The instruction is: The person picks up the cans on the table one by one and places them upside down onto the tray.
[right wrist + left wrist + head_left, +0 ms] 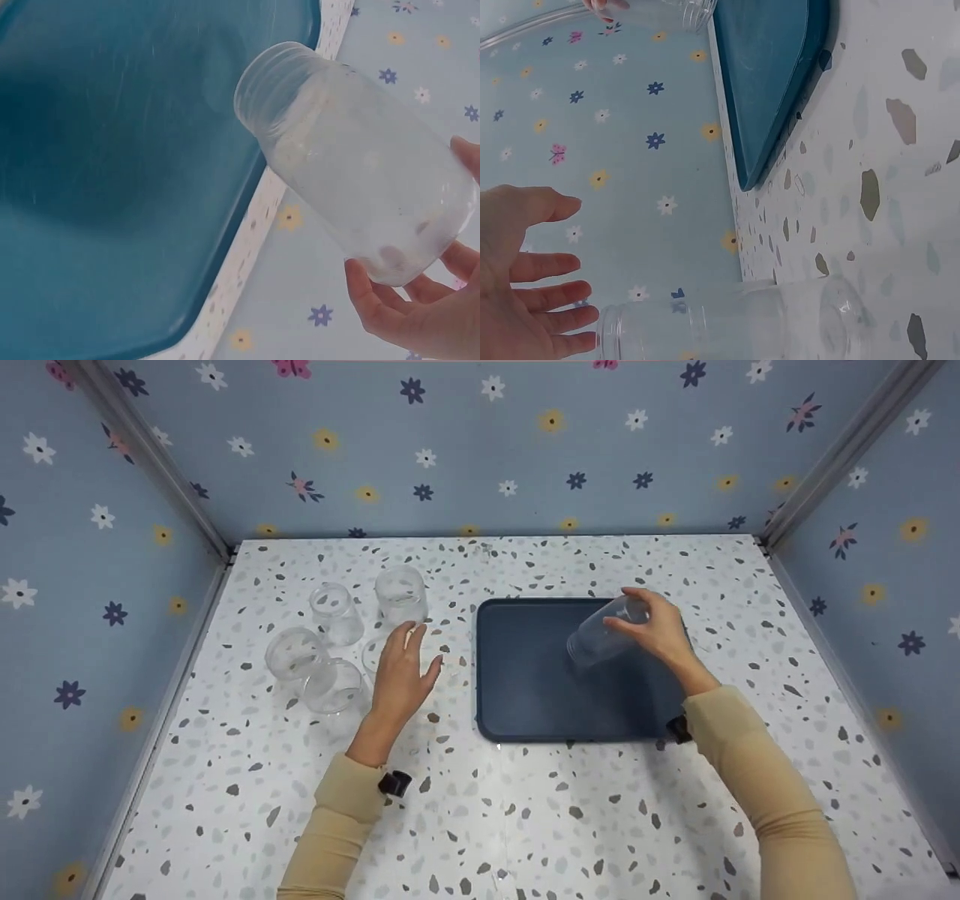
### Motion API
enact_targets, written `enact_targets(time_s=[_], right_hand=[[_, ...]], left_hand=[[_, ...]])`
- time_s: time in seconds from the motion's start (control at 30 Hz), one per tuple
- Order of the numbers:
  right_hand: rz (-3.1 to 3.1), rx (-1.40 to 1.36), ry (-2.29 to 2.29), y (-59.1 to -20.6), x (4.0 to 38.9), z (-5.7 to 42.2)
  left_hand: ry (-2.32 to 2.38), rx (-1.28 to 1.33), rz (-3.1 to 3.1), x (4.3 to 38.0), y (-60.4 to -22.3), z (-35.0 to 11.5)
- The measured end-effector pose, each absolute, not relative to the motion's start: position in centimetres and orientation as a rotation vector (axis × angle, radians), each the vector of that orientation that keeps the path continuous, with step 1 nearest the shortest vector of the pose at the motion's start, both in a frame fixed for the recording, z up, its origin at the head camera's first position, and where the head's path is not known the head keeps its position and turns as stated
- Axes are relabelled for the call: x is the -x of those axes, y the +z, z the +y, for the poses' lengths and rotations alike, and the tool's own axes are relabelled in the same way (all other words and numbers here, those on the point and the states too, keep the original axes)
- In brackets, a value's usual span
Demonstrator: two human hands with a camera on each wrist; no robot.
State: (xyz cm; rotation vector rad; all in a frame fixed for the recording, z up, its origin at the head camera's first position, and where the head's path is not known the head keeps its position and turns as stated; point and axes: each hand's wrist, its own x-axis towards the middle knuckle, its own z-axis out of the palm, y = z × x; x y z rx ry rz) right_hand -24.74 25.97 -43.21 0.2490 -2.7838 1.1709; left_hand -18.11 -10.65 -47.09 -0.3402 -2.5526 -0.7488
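Observation:
My right hand (660,626) grips a clear jar (604,636) by its base end, above the dark blue tray (517,682). The jar is tilted, its threaded open mouth (259,86) pointing down and to the left. My left hand (401,675) hovers beside the group of clear jars at the left, its fingers extended and holding nothing. One jar (735,322) is nearest to that hand and partly hidden by it in the head view. In the left wrist view the fingertips are close to the jar's rim; whether they touch it I cannot tell.
Around the left hand stand several more clear jars, among them one at the back (401,594), a narrower one (336,615) and a front one (334,686). Flower-patterned panels (487,450) border the speckled white table (525,825) at the back and both sides.

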Motion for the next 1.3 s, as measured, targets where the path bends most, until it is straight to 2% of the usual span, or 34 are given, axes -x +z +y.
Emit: enact_targets(time_s=[0.4,1.07,1.3], right_hand=[[-2.892,-0.249,0.932,-42.2,26.0,27.8],[-2.975,-0.101,0.742,-42.1,28.2,29.5],[-3.007,0.008,0.724,-42.3,28.8,30.2]], left_hand=[[-0.719,0.238,-2.661,18.2,-46.9,-12.1],[-0.66,-0.032,-2.822,18.3,-46.7,-13.2],[-0.676,-0.047,-2.849,18.2,-46.7,-13.2]])
